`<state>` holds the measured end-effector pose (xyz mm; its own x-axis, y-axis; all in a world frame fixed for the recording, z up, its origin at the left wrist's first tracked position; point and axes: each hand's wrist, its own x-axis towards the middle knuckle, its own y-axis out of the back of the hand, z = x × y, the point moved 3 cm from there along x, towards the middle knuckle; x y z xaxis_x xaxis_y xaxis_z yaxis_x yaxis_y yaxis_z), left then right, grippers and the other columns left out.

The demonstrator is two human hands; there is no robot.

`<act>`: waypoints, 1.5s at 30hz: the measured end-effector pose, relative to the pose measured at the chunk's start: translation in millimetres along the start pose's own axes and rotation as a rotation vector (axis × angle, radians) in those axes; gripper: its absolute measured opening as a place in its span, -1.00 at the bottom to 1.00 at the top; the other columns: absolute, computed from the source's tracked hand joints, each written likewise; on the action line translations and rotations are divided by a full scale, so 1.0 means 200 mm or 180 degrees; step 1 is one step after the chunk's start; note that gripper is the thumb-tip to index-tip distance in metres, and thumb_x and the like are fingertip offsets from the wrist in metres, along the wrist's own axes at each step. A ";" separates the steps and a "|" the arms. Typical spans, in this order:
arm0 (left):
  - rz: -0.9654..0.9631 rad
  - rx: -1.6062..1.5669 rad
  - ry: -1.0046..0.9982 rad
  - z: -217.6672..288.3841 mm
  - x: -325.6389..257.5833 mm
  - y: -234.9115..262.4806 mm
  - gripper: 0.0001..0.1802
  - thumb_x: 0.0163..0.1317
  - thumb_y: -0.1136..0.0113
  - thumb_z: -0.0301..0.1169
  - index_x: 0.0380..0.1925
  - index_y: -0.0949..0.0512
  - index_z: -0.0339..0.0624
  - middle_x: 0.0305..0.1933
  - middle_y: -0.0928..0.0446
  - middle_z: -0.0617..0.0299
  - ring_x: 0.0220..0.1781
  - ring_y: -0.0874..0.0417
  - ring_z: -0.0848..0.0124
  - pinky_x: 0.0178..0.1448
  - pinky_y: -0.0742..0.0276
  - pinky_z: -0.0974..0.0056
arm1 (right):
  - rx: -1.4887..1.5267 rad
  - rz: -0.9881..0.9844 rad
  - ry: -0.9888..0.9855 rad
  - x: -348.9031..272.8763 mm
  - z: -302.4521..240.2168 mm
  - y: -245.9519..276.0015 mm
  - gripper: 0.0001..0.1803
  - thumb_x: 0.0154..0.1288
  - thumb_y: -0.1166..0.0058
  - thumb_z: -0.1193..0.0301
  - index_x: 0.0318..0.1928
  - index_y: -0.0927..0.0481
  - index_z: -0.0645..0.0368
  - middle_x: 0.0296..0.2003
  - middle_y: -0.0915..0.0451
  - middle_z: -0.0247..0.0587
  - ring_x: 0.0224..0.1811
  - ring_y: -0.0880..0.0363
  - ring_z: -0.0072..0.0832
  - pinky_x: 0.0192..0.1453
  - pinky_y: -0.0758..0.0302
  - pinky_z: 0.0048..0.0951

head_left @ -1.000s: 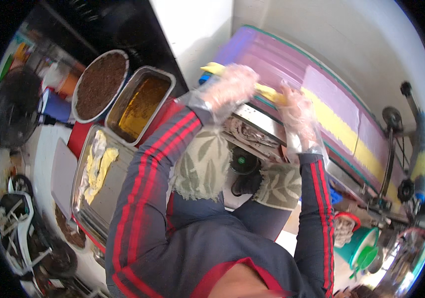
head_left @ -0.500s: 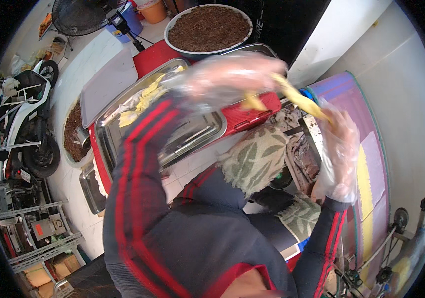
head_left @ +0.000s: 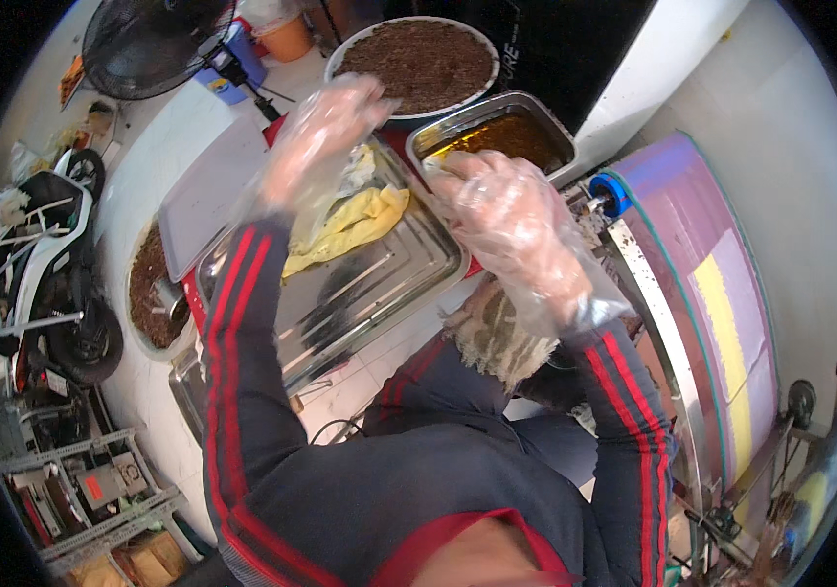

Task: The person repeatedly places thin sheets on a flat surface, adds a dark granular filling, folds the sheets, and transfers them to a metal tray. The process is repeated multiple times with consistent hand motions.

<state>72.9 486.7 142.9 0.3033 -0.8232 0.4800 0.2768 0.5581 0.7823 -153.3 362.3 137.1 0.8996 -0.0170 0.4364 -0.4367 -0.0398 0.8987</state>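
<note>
Both hands wear clear plastic gloves. The left hand [head_left: 316,147] is spread open above the steel tray [head_left: 379,293], grasping nothing. The right hand [head_left: 511,220] hovers loosely curled at the tray's right edge; whether it grips anything cannot be told. A yellow sheet [head_left: 350,225] lies crumpled in the tray beneath the left hand. Behind stand a pan of brown liquid [head_left: 501,137] and a round dish of dark filling [head_left: 423,59].

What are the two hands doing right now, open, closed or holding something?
Left hand: gloved, fingers spread open over the yellow sheets in the steel tray, gripping nothing visible.
Right hand: gloved, open, empty.
</note>
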 end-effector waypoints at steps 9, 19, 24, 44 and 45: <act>-0.1909 0.0407 0.0050 -0.94 0.67 -0.82 -0.54 0.49 -0.15 -0.15 0.09 -0.69 -0.34 0.14 -0.68 -0.21 0.19 -0.69 -0.12 0.27 -0.59 -0.09 | 0.0177 0.0343 -0.1259 -0.70 0.31 0.29 -0.53 0.07 -0.47 0.52 0.06 -0.75 0.04 0.05 -0.72 -0.11 0.04 -0.70 -0.08 0.03 -0.65 -0.08; -0.1026 -0.1823 -0.0367 0.70 0.95 -0.89 -0.55 0.54 -0.19 -0.03 0.18 -0.64 -0.12 -0.08 -0.63 0.23 -0.07 -0.60 0.39 0.03 -0.59 0.22 | 0.0592 0.0667 -0.2472 -1.36 0.33 0.37 -0.59 0.25 -0.38 0.50 0.13 -0.72 0.06 0.05 -0.69 -0.10 0.13 -0.66 -0.03 0.20 -0.63 -0.09; -0.1493 -0.1494 -0.0985 1.64 0.88 -1.73 -0.60 0.56 -0.12 -0.21 0.27 -0.60 -0.10 0.17 -0.66 -0.07 0.27 -0.67 0.09 0.41 -0.55 0.02 | 0.0871 0.0613 -0.2923 -1.57 0.25 0.45 -0.68 0.47 -0.23 0.42 0.19 -0.67 0.08 0.11 -0.66 -0.04 0.19 -0.66 -0.02 0.27 -0.62 -0.09; -0.1118 -0.0599 -0.2045 1.67 1.30 -2.32 -0.75 0.42 -0.12 -0.31 -0.12 -0.71 -0.19 -0.02 -0.72 -0.13 0.08 -0.72 -0.15 0.19 -0.61 -0.14 | -0.1220 0.0767 -0.4175 -2.07 1.49 0.67 -0.39 0.47 -0.24 0.11 0.40 -0.55 0.12 0.30 -0.62 0.09 0.36 -0.57 0.09 0.49 -0.48 -0.01; -0.0956 -0.0926 -0.1802 1.70 1.31 -2.34 -0.74 0.44 -0.13 -0.28 -0.12 -0.70 -0.19 -0.02 -0.71 -0.13 0.09 -0.72 -0.14 0.18 -0.61 -0.13 | -0.1102 0.0666 -0.4229 -2.08 1.54 0.64 -0.37 0.47 -0.25 0.09 0.42 -0.54 0.12 0.33 -0.60 0.11 0.37 -0.56 0.09 0.50 -0.47 -0.01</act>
<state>-287.2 -25.4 37.1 -0.3238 -0.8298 0.4545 0.5309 0.2383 0.8132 -583.8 56.6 57.8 0.0604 -0.9268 0.3706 -0.3647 0.3251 0.8726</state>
